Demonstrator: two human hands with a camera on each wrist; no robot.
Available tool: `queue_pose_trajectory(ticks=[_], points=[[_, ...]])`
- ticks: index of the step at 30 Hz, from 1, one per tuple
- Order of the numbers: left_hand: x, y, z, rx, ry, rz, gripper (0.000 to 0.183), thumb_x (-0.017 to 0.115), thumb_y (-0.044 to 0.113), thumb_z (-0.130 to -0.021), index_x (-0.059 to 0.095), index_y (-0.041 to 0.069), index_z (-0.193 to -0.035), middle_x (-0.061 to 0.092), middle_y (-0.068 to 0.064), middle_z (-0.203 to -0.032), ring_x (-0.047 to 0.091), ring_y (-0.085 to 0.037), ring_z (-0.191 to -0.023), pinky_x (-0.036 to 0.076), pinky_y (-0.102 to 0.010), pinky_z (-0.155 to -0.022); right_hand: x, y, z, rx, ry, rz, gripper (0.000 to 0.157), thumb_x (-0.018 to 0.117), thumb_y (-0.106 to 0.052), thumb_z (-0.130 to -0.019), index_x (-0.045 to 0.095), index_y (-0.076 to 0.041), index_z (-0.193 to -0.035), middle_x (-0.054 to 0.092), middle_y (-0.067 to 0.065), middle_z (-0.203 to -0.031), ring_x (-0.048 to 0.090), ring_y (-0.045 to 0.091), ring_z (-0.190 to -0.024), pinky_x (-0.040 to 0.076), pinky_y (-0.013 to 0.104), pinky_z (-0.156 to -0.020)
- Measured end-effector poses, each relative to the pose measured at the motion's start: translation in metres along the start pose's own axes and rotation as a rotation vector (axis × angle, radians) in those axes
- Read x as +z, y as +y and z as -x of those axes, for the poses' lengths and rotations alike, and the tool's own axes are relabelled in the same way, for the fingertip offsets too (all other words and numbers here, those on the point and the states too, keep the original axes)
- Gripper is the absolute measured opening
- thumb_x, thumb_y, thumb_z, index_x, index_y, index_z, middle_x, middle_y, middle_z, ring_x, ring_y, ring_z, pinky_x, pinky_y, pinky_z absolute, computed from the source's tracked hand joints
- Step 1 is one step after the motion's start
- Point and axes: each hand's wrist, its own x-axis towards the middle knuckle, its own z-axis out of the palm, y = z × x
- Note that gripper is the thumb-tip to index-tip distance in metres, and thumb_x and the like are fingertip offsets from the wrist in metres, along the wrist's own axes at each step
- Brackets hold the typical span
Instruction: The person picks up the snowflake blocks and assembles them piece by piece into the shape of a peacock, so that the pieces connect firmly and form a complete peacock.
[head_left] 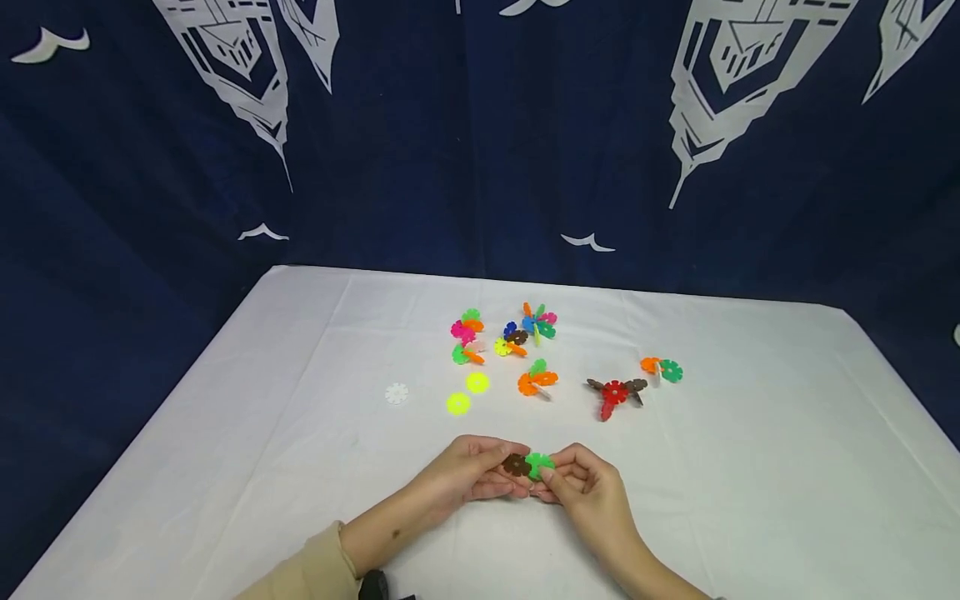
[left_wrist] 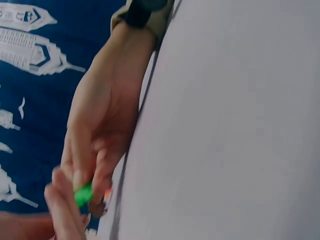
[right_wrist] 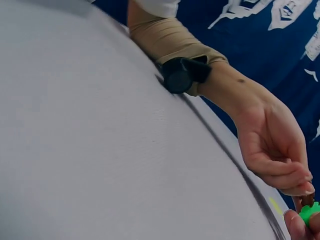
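Observation:
In the head view my left hand [head_left: 480,468] pinches a brown flower-shaped disc [head_left: 516,465] between thumb and fingers. My right hand [head_left: 592,492] pinches a green flower-shaped disc [head_left: 537,463] by its right side. The two discs meet edge to edge; whether their slots interlock I cannot tell. In the left wrist view the right hand [left_wrist: 102,115] holds the green disc [left_wrist: 83,195], with the left fingers close beside it. The right wrist view has the left hand [right_wrist: 272,142] on the brown disc [right_wrist: 308,200], partly hidden, just above the green one [right_wrist: 310,214].
Beyond the hands lie two yellow discs [head_left: 477,382] and a white disc [head_left: 397,393]. Joined disc clusters stand farther back, among them a red-and-brown one [head_left: 615,392], an orange-and-green one [head_left: 537,379] and a multicoloured one [head_left: 539,323]. A dark patterned curtain [head_left: 420,150] hangs behind the white-covered table [head_left: 765,433].

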Motion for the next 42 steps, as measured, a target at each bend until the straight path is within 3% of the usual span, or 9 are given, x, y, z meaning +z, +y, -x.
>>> queue_pose_trajectory(ticks=[6,13,20,25,35,39,42], points=[[-0.0045,0.0039,0.0019,0.0,0.001,-0.008,0.028,0.054,0.001,-0.093,0.057,-0.01,-0.119,0.066,-0.02,-0.095,0.066,-0.015,-0.076,0.053,-0.02,-0.071,-0.0032,0.0007,-0.0017,-0.004,-0.038,-0.01,0.009,0.06,0.013,-0.084,0.054,0.015,-0.091,0.062,0.024,-0.077,0.068,0.024,-0.069,0.056,0.035,-0.065],[-0.0046,0.0042,0.0018,0.002,0.032,-0.014,0.025,0.056,0.0,-0.092,0.061,-0.011,-0.114,0.067,-0.019,-0.092,0.067,-0.016,-0.076,0.053,-0.019,-0.07,-0.0054,0.0015,-0.0015,-0.016,-0.03,-0.046,0.008,0.058,0.014,-0.085,0.056,0.013,-0.092,0.062,0.024,-0.08,0.068,0.027,-0.072,0.056,0.036,-0.067],[-0.006,0.0042,0.0015,-0.004,0.027,0.01,0.025,0.056,-0.001,-0.091,0.06,-0.012,-0.113,0.066,-0.02,-0.095,0.067,-0.015,-0.076,0.052,-0.018,-0.07,-0.0071,0.0036,-0.0013,-0.059,-0.108,-0.03,0.012,0.061,0.008,-0.086,0.055,0.014,-0.093,0.062,0.025,-0.081,0.068,0.026,-0.072,0.056,0.036,-0.067],[-0.0046,0.002,0.0016,-0.024,0.043,0.033,0.025,0.055,-0.003,-0.091,0.059,-0.014,-0.113,0.066,-0.02,-0.097,0.067,-0.015,-0.076,0.052,-0.018,-0.071,-0.0057,0.0056,-0.0002,-0.066,-0.097,-0.007,0.008,0.061,0.01,-0.085,0.056,0.013,-0.09,0.063,0.022,-0.077,0.068,0.026,-0.071,0.056,0.037,-0.065],[0.0018,-0.0015,-0.0001,-0.017,0.068,0.066,0.025,0.052,-0.007,-0.092,0.056,-0.018,-0.114,0.064,-0.023,-0.099,0.067,-0.017,-0.074,0.052,-0.017,-0.07,0.0019,0.0082,0.003,-0.223,-0.036,0.105,0.014,0.062,0.02,-0.078,0.06,0.007,-0.081,0.066,0.014,-0.076,0.067,0.021,-0.065,0.056,0.034,-0.06],[0.0,-0.001,-0.001,-0.009,0.059,0.062,0.025,0.053,-0.005,-0.092,0.057,-0.015,-0.115,0.064,-0.023,-0.099,0.067,-0.018,-0.076,0.052,-0.017,-0.071,0.0006,0.0084,-0.0001,-0.221,-0.044,0.1,0.013,0.062,0.02,-0.079,0.059,0.008,-0.082,0.065,0.015,-0.076,0.067,0.021,-0.066,0.056,0.034,-0.061],[-0.007,0.0037,-0.0034,-0.002,0.022,0.001,0.028,0.055,0.003,-0.094,0.058,-0.012,-0.117,0.066,-0.022,-0.095,0.068,-0.021,-0.078,0.053,-0.021,-0.071,-0.002,0.0068,-0.0033,-0.156,-0.051,0.06,0.007,0.062,0.015,-0.081,0.058,0.011,-0.086,0.064,0.019,-0.078,0.067,0.022,-0.068,0.056,0.034,-0.063]])
